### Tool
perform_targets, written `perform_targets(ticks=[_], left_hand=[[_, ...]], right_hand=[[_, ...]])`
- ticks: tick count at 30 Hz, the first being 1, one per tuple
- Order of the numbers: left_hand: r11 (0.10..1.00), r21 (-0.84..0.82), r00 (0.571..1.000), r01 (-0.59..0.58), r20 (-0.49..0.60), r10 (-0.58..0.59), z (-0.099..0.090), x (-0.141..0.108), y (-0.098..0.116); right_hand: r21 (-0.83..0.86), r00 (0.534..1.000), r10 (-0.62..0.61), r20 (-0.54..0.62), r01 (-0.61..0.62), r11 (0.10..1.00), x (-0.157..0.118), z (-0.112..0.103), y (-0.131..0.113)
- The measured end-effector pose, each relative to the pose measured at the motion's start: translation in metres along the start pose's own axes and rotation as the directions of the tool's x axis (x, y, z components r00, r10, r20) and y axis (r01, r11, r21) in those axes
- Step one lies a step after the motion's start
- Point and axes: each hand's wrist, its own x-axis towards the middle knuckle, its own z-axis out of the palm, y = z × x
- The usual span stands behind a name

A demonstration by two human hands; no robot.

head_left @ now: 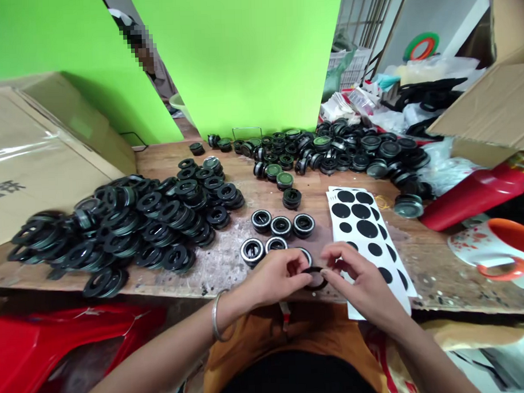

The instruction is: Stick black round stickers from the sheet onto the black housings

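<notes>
Near the table's front edge, a thin black ring (317, 286) is held between my two hands. The thumb and fingers of my left hand (275, 276) pinch its left side. My right hand (363, 280) grips the right side with thumb and fingertip, the other fingers curled above. Just beyond my left hand stand several round black parts with pale ring-shaped tops (281, 225), one partly hidden by that hand. Beneath and beside my right hand lies a white sheet of black round stickers (353, 230).
Stacked black ring parts (159, 217) fill the left of the table beside a cardboard box (41, 147). More round parts (329, 151) are heaped at the back. To the right are a red bottle (472, 195) and a mug (474, 243). A red stool (43, 336) stands below left.
</notes>
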Motion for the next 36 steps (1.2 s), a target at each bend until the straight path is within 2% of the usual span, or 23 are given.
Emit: perform_targets(ticks=[2,3,5,7,9,11,14,17,21,23,26,31,36], left_hand=[[0.965,-0.253,0.988,0.067,-0.116,-0.099,0.0,-0.012,-0.013],[0.926,-0.37,0.978,0.081,-0.152,-0.146,-0.001,-0.017,-0.018],[0.838,-0.539,0.959,0.082,-0.186,-0.214,0.0,-0.026,-0.024],[0.766,-0.639,0.948,0.065,-0.199,-0.247,0.004,-0.033,-0.025],[0.7,-0.712,0.941,0.046,-0.206,-0.27,0.011,-0.038,-0.025],[0.64,-0.767,0.937,0.042,-0.193,-0.293,0.018,-0.04,-0.024],[0.601,-0.798,0.94,0.039,-0.175,-0.293,0.025,-0.043,-0.024],[0.615,-0.787,0.946,0.036,-0.173,-0.276,0.029,-0.049,-0.024],[0.609,-0.792,0.902,0.045,-0.23,-0.366,0.037,-0.054,-0.03],[0.56,-0.825,0.889,0.07,-0.204,-0.411,0.042,-0.052,-0.036],[0.49,-0.868,0.889,0.078,-0.162,-0.428,0.047,-0.043,-0.044],[0.533,-0.845,0.882,0.041,-0.22,-0.417,0.05,-0.034,-0.056],[0.556,-0.828,0.884,0.066,-0.21,-0.419,0.047,-0.033,-0.062]], right_hand=[[0.099,0.99,0.069,-0.123,-0.056,0.993,-0.003,0.013,0.004],[0.167,0.98,0.137,-0.145,-0.112,0.98,-0.005,0.019,0.008],[0.287,0.954,0.283,-0.101,-0.244,0.926,-0.01,0.031,0.015],[0.366,0.927,0.374,-0.022,-0.34,0.866,-0.016,0.045,0.02],[0.446,0.91,0.415,0.001,-0.372,0.814,-0.021,0.059,0.022],[0.533,0.896,0.441,-0.041,-0.354,0.768,-0.024,0.069,0.021],[0.605,0.884,0.458,-0.096,-0.314,0.732,-0.023,0.073,0.019],[0.566,0.889,0.438,-0.134,-0.294,0.77,-0.015,0.061,0.022],[0.495,0.888,0.387,-0.247,-0.227,0.839,0.011,0.043,0.033],[0.537,0.899,0.39,-0.2,-0.233,0.811,0.025,0.04,0.039],[0.621,0.903,0.428,-0.046,-0.31,0.72,0.036,0.041,0.042],[0.669,0.867,0.497,0.045,-0.396,0.63,0.017,0.04,0.034],[0.644,0.842,0.536,0.066,-0.446,0.622,-0.004,0.039,0.028]])
